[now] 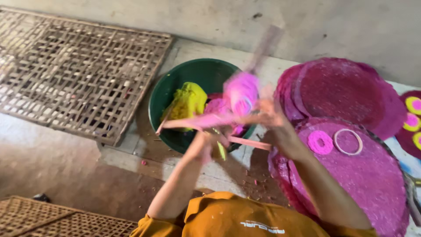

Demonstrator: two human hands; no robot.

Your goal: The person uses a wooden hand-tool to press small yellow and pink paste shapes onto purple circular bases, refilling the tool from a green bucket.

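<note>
Right now the right hand (268, 115) is closed around a pink lump (241, 93), held up over the green bowl (164, 94) — motion blur smears it, so the exact finger hold is hard to read. The left hand (206, 144) sits lower, at the bowl's near rim, fingers curled around thin pink strips (197, 123) that fan out across the bowl; how tight that hold is, I cannot tell through the blur. One strip (249, 143) pokes out to the right of the bowl, just under the right wrist.

Inside the bowl, a yellow lump (187, 102) rests against the left wall, with more pink material beside it.

To the right of the bowl lie stacked pink discs (372, 175) — on the nearer one, a small pink ring (320, 142) and a pale hoop (348, 141) side by side. Farther right, yellow-and-pink rings (413, 114) sit at the frame's edge.

Left of the bowl, a woven lattice mat (74, 70) leans flat along the wall; another mat (48, 219) shows nearer, lower left. Below the bowl, the person's orange shirt (228, 217).
</note>
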